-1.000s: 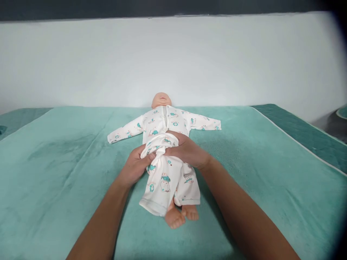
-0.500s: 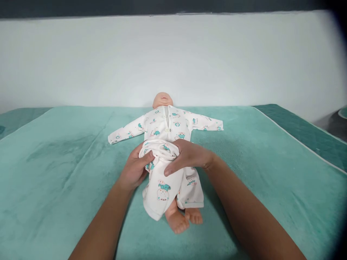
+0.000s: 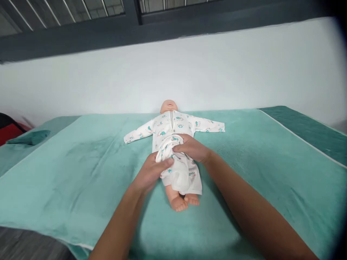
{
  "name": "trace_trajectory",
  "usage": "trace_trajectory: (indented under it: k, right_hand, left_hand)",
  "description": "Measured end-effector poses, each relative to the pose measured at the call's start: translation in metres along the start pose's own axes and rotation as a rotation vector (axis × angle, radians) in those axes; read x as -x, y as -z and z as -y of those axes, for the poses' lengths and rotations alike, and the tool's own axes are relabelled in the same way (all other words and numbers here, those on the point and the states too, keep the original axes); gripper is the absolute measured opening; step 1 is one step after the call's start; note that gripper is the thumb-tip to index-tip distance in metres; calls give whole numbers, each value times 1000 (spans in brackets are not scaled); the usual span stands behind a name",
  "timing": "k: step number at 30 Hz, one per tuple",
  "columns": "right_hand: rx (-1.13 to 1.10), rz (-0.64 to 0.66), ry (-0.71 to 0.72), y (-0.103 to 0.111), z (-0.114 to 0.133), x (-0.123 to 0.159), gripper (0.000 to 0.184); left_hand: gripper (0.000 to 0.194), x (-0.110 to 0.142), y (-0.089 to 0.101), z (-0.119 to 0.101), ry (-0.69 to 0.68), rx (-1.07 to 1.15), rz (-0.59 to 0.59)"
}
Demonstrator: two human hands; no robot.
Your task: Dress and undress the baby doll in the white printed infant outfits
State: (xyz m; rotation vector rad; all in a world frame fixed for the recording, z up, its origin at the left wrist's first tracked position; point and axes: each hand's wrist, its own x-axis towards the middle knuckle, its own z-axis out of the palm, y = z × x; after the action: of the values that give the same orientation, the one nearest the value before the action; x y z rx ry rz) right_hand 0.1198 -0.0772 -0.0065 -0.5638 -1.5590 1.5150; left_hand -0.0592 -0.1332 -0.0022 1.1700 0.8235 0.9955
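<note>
A baby doll (image 3: 168, 105) lies on its back, head toward the wall, in a white printed top (image 3: 162, 124) with both sleeves spread. Over its belly and legs is a bunched white printed baby garment (image 3: 180, 177); I cannot tell whether all of it is one piece. My left hand (image 3: 151, 171) pinches the gathered cloth from the left, thumb on top. From the right, my right hand (image 3: 191, 148) grips the upper edge, its fingers partly hidden behind the folds. The doll's bare feet (image 3: 179, 204) stick out below the cloth.
A green plush cover (image 3: 81, 180) lies under the doll, with a darker green border (image 3: 306, 131) at the right. Behind stands a white wall (image 3: 173, 72) below a dark frame with metal bars (image 3: 84, 9). A red and black object (image 3: 11, 130) is at the far left.
The camera view has tilted up and turned left. My hands have shifted on the bunched garment, the right hand now higher than the left, and the hanging cloth has drawn up off the left ankle.
</note>
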Motion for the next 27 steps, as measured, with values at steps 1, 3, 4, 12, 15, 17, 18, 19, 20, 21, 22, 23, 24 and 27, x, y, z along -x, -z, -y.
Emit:
trace_trajectory:
  k: [1,3,4,12,15,17,18,19,20,21,22,23,24,27]
  right_hand:
    - [60,10,11,0,2,0,28]
    - [159,38,19,0,5,-1,23]
    - [198,54,12,0,7,-1,21]
    - [536,335,-96,-2,21,4,27]
    - [672,508,-82,-6,23,5,27]
    - [753,565,-96,-9,23,5,25]
    - [796,572,-111,-11,23,5,23]
    - [838,574,-127,-13,23,5,23]
    - [874,573,-141,-14,24,5,23]
    - [905,575,-153,-15,24,6,24]
    - [930,581,-162,-16,25,6,25]
    - [951,587,-168,-17,25,6,26]
    - [973,587,-172,-18,26,6,26]
    - [1046,560,-168,-22,26,7,23]
  left_hand:
    - [34,6,-8,-3,15,5,-17]
    - [34,20,-28,-10,33,44,-107]
    - [34,28,-40,-12,38,84,-169]
    - [37,89,-103,0,150,282,-547]
    - [47,103,-107,16,165,353,-652]
    - [50,112,-108,26,141,382,-722]
    - [48,116,-109,30,133,389,-753]
    - [47,120,-109,34,132,392,-780]
    - [46,124,-108,38,137,396,-805]
    - [47,127,-107,41,144,402,-830]
    - [47,130,-106,45,154,409,-852]
    - [47,132,-104,49,162,414,-869]
    - [46,134,-102,54,169,418,-883]
    - [39,140,-92,69,177,383,-947]
